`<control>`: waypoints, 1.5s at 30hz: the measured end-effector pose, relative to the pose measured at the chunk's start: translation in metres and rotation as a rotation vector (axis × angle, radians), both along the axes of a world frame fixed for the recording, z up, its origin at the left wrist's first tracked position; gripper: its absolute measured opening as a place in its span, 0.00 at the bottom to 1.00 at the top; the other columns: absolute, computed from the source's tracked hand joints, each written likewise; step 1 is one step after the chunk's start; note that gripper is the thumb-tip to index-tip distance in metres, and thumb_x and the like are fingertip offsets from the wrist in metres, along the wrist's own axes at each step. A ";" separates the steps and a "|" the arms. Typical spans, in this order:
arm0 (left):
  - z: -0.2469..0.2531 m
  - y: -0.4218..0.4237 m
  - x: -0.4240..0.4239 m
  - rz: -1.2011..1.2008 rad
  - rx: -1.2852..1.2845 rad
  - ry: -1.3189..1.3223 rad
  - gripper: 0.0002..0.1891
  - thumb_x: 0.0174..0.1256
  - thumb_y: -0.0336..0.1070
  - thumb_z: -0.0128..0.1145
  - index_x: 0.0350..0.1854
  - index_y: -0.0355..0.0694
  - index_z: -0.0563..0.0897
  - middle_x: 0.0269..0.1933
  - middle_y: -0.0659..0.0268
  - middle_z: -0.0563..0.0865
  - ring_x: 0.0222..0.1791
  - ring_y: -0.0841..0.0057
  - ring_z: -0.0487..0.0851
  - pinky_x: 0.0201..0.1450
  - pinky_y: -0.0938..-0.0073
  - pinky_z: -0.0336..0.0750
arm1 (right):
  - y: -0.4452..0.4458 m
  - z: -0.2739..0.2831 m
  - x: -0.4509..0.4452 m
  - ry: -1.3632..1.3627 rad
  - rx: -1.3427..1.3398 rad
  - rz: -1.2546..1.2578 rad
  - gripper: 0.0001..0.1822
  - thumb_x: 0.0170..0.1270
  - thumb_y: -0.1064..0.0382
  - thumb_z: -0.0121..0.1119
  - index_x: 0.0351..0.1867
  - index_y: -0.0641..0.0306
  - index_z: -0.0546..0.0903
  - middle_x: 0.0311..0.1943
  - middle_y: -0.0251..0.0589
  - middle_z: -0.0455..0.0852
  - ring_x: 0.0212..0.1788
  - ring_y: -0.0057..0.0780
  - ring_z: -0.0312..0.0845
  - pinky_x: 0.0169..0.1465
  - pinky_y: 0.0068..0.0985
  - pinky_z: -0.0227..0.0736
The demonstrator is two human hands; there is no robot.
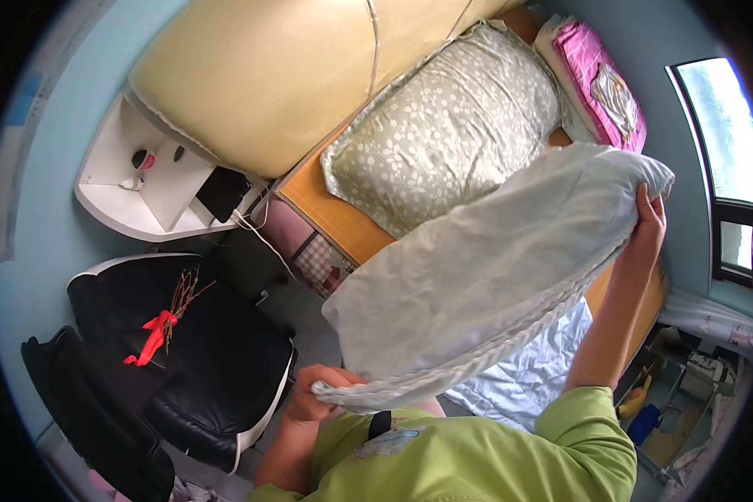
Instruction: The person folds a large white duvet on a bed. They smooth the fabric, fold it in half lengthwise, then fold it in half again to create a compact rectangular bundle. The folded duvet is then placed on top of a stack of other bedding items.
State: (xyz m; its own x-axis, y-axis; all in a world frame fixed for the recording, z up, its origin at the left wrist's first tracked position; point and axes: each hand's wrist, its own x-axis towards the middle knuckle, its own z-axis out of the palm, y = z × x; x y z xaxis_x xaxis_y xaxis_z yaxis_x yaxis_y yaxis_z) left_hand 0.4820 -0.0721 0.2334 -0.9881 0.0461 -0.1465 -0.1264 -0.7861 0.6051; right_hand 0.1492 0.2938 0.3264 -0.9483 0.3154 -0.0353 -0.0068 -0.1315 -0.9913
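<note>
Stretched between my hands is a large piece of pale white fabric [477, 276], like a pillow or a cover; which one I cannot tell. My left hand [321, 390] grips its near left corner, close to my body. The far right corner is pinched in my right hand [651, 210], with that arm extended. A rolled or gathered edge runs along the side facing me. Just beyond the fabric, a grey-green pillow [458, 119] with white floral print lies on the orange bed surface [326, 191]; the fabric hides part of both.
A cream padded headboard [257, 75] rises behind the bed, with folded pink bedding [593, 75] at the right. At left are a white corner shelf [157, 194] and a black chair [226, 357] bearing twigs tied with red ribbon [161, 329]. Light-blue cloth [533, 376] hangs near me.
</note>
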 end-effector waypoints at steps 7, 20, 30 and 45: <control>0.061 -0.047 -0.078 0.808 -0.471 -0.413 0.18 0.58 0.27 0.53 0.52 0.33 0.72 0.47 0.56 0.80 0.46 0.69 0.79 0.54 0.64 0.72 | -0.057 0.028 -0.091 0.088 0.144 0.230 0.07 0.56 0.70 0.61 0.36 0.67 0.79 0.30 0.41 0.81 0.34 0.29 0.79 0.37 0.23 0.76; 0.103 -0.182 -0.195 1.535 -1.099 -0.213 0.18 0.64 0.34 0.56 0.52 0.28 0.74 0.53 0.52 0.78 0.49 0.65 0.79 0.54 0.68 0.73 | -0.303 0.037 -0.220 0.256 -0.295 0.488 0.12 0.61 0.74 0.42 0.39 0.57 0.75 0.29 0.45 0.77 0.25 0.42 0.74 0.28 0.46 0.74; 0.209 -0.150 -0.147 1.174 -0.938 -0.235 0.14 0.67 0.32 0.52 0.51 0.32 0.75 0.51 0.57 0.80 0.47 0.70 0.78 0.51 0.70 0.73 | -0.240 0.147 -0.206 -0.093 -0.202 0.375 0.09 0.67 0.64 0.39 0.32 0.57 0.73 0.20 0.39 0.70 0.17 0.30 0.60 0.20 0.37 0.59; 0.209 0.099 0.030 0.837 -1.817 0.697 0.07 0.62 0.24 0.48 0.39 0.29 0.77 0.35 0.51 0.81 0.33 0.58 0.80 0.34 0.61 0.75 | 0.104 0.096 -0.003 -0.032 -0.225 0.203 0.09 0.61 0.71 0.56 0.43 0.60 0.77 0.34 0.32 0.80 0.36 0.22 0.77 0.37 0.22 0.75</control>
